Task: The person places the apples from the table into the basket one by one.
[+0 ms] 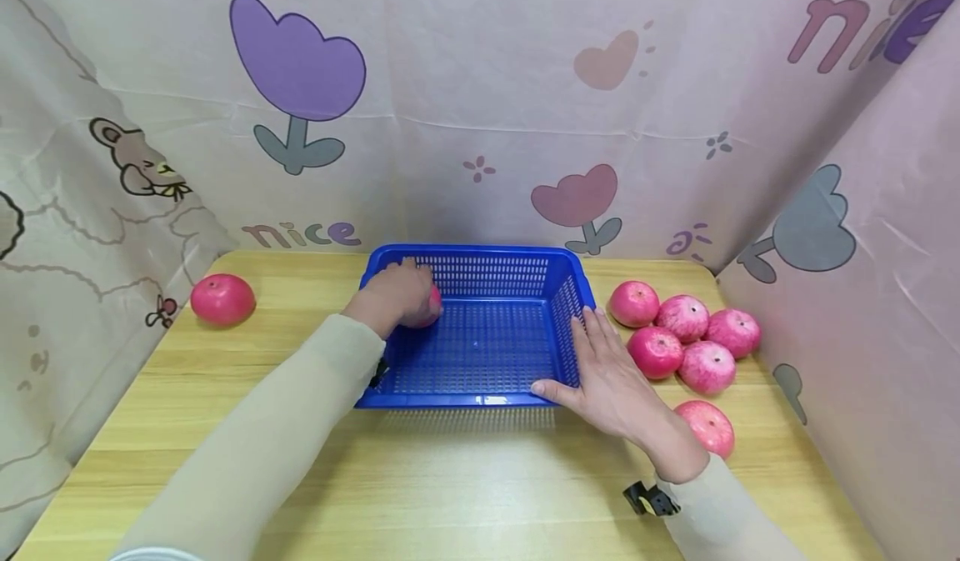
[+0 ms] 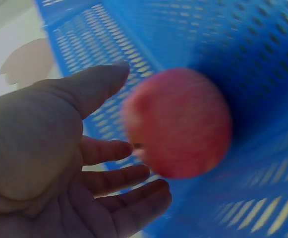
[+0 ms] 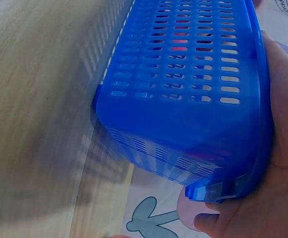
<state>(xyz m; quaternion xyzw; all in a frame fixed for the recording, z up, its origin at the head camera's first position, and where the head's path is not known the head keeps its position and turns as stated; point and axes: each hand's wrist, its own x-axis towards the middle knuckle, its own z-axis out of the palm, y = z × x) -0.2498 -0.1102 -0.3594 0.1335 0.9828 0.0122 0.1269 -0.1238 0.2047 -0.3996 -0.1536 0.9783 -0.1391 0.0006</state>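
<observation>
A blue plastic basket (image 1: 480, 400) with slotted walls stands on the table. Inside its left end is a red apple (image 2: 178, 124), partly covered by my left hand (image 1: 401, 290) in the head view. In the left wrist view, that hand's thumb (image 2: 96, 87) is spread apart from the apple, and the loosely bent fingers are beside it without gripping it. My right hand (image 1: 611, 378) rests on the basket's right rim, fingers extended and thumb toward the near corner. The right wrist view shows this hand (image 3: 287, 148) against the rim, with some fingers hidden.
To the basket's right lie several red apples (image 1: 682, 319), with another apple (image 1: 707, 428) nearer, by my right wrist. One more apple (image 1: 222, 299) sits at the table's far left. Printed curtains (image 1: 465, 86) enclose the wooden table (image 1: 450, 486) at the back and sides.
</observation>
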